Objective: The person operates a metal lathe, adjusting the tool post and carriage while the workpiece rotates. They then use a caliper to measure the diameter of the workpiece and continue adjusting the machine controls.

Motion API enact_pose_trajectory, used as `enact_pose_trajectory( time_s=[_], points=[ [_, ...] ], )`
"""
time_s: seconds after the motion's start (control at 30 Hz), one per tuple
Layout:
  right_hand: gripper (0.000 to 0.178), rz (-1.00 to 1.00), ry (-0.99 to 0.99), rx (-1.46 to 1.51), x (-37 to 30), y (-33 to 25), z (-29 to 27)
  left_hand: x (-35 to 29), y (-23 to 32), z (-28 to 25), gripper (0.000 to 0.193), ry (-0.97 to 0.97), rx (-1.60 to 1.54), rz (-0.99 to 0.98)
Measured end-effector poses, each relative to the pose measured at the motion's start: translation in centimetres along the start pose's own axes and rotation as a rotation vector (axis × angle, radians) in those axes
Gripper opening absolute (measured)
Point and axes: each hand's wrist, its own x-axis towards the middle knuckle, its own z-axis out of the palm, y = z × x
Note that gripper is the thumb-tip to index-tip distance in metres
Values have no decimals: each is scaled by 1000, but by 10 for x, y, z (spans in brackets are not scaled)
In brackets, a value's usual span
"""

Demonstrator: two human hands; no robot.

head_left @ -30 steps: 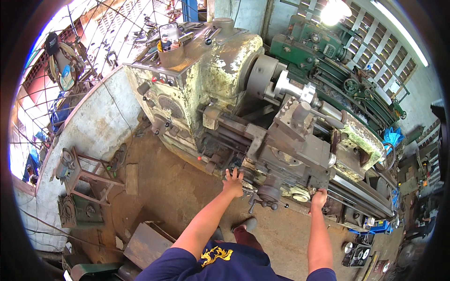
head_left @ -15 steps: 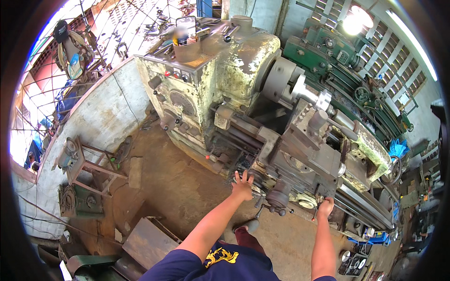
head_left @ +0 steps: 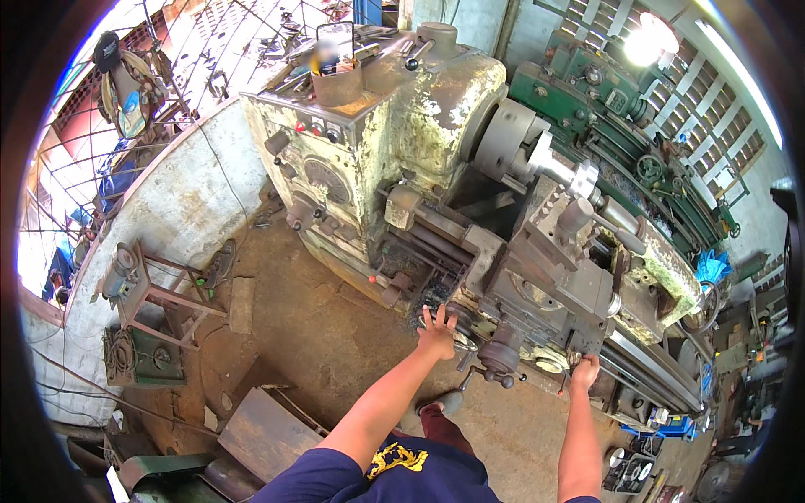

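A large worn lathe (head_left: 436,109) with flaking cream paint stands in front of me. My left hand (head_left: 436,335) lies with spread fingers on the handwheel (head_left: 459,339) at the left of the carriage. At the carriage's right end, my right hand (head_left: 584,370) is closed round what looks like a lever, mostly hidden by the fingers. Between the hands sits a dark crank handle (head_left: 495,375). The grey chuck (head_left: 503,142) holds a shiny metal workpiece (head_left: 579,178). Nearer to me is the tool post (head_left: 574,220), with a long handle on top.
A second, green lathe (head_left: 579,96) stands behind at the right. A bench grinder on a metal stand (head_left: 163,293) is by the left wall. A metal cabinet (head_left: 272,432) is low at the left. Containers and tools lie around a blue box (head_left: 675,427) at the lower right.
The view has shifted very slightly. Both hands keep their places on the lathe, and the chuck and workpiece look the same.
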Motion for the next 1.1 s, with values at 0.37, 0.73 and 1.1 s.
enact_pose_trajectory(
  time_s=[0.37, 0.73, 1.1],
  points=[
    [25, 58, -9, 7, -4, -8, -2, -5, 3, -5, 99, -6, -37, 7],
    [26, -49, 27, -6, 4, 8, 3, -8, 7, -10, 98, -51, -10, -8],
    [27, 14, 17, 22, -2, -4, 0, -9, 10, -10, 96, -52, -11, -13]
  ],
)
